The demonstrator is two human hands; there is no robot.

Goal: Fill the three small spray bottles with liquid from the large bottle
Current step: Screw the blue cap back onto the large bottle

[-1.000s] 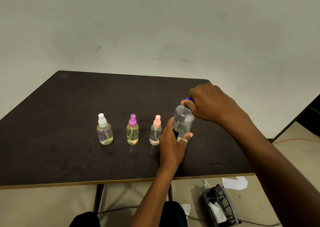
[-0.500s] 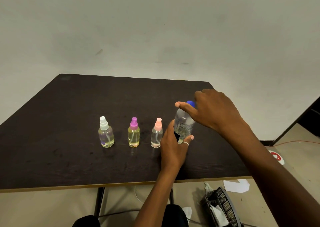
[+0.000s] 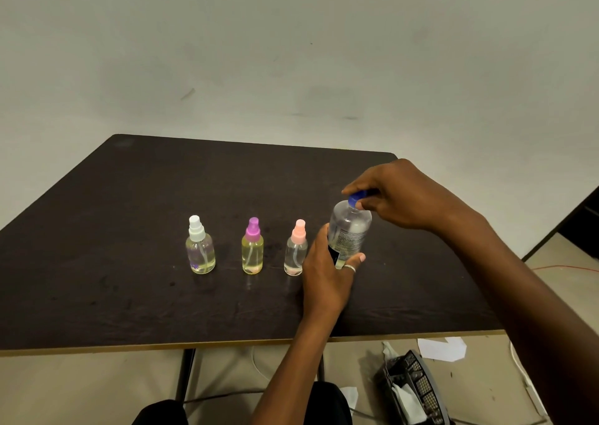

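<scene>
Atop large bottle [image 3: 350,230] — right hand [image 3: 409,195] pinches cap [image 3: 355,198]

Two bare forearms are seen, reaching in from the near edge and the near right corner. Nothing is worn on the right hand [image 3: 405,194] or its wrist. On the left hand [image 3: 327,272] a single ring [image 3: 350,268] is worn: a thin, plain, silver-coloured band, set low on a finger at the right side of the hand; which finger cannot be told. A short, rounded nail is shown just above it. At the near edge, black clothing [image 3: 160,413] is seen as two rounded dark shapes, one left of the left forearm and one behind it; its cloth and cut are too dark to be made out.
</scene>
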